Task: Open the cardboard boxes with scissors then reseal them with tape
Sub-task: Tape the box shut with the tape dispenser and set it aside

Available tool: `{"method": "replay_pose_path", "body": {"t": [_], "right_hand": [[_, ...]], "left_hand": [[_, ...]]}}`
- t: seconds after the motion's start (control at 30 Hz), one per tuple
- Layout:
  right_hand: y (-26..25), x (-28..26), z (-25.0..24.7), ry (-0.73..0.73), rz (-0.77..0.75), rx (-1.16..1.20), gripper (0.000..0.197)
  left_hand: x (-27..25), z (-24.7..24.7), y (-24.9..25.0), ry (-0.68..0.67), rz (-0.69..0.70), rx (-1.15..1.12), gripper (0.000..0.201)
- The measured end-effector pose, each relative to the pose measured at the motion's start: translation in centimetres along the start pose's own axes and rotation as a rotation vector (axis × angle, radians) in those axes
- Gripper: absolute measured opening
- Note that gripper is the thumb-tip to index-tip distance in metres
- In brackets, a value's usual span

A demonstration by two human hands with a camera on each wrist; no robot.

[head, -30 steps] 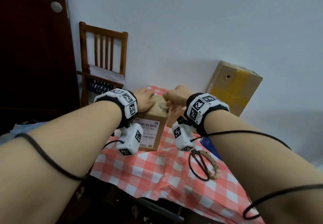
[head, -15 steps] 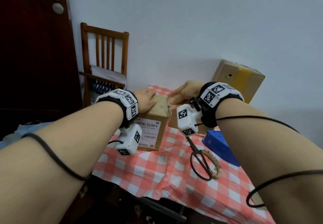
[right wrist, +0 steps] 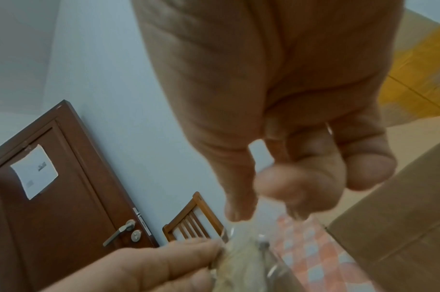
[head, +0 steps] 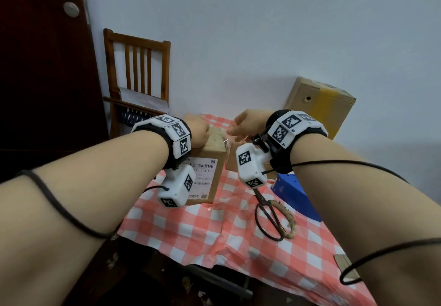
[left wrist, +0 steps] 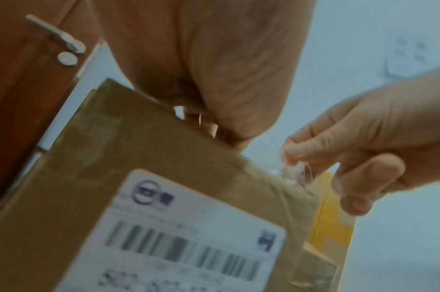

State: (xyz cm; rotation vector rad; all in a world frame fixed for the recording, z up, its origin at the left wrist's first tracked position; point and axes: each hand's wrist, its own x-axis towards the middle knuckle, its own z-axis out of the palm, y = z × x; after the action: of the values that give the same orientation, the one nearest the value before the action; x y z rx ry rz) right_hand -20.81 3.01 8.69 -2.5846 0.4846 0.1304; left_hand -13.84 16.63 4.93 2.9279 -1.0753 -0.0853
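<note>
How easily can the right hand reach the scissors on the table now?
Probably yes. The scissors lie uncovered on the checked cloth below the right hand, nothing over them. But that hand pinches a tape strip at the labelled box, so it must release first.

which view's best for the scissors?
Head view: the scissors lie whole on the checked tablecloth, beside the blue box, handles nearest the camera, neither hand on them. Neither wrist view shows them.
</note>
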Motion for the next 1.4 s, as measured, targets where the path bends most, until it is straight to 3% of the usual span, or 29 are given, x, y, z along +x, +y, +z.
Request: {"method": "replay_pose_path", "body": {"t": [0.13, 0.2, 0.3, 0.33, 0.47, 0.6, 0.9, 1.07, 1.3, 1.4], "right_hand": [[0.8, -0.6, -0.3, 0.062, 0.015, 0.086, 0.022], [1.1, -0.7, -0.1, 0.096, 0.014, 0.118, 0.021], [1.4, -0.4, 0.4, 0.13, 0.015, 0.185, 0.02], [1.6, -0.3, 0.5, 0.138, 0.019, 0.21, 0.018], [2.1, -0.2, 0.9, 0.162, 0.032, 0.27, 0.016], [2.8, -0.1, 1.5, 0.167, 0.029, 0.331, 0.021], [5.1, 1.0, 4.4, 0.115, 0.034, 0.601, 0.033], [5.1, 1.5, 6.2, 0.12, -0.034, 0.475, 0.033], [4.5, 1.3, 8.3, 0.195, -0.156, 0.331, 0.037], [4.1, 1.5, 9.2, 0.226, -0.147, 0.33, 0.015]], "left_hand": [[-1.1, -0.4, 1.4, -0.076, -0.001, -0.137, 0.027], [-1.3, 0.1, 2.1, -0.096, -0.031, -0.05, 0.055], [-0.7, 1.6, 2.6, -0.059, -0.117, 0.077, 0.123], [-0.3, 2.1, 2.6, -0.023, -0.132, 0.075, 0.132], [-0.4, 3.3, 3.0, 0.141, -0.147, 0.06, 0.103], [-0.9, 3.4, 3.5, 0.172, -0.136, 0.063, 0.087], [-0.5, 3.7, 3.5, 0.186, -0.12, 0.05, 0.09], [-0.3, 3.7, 3.4, 0.174, -0.115, 0.055, 0.092], [-0.3, 2.6, 2.7, 0.037, -0.091, 0.063, 0.102], [-0.2, 2.4, 2.7, 0.011, -0.08, 0.118, 0.101]]}}
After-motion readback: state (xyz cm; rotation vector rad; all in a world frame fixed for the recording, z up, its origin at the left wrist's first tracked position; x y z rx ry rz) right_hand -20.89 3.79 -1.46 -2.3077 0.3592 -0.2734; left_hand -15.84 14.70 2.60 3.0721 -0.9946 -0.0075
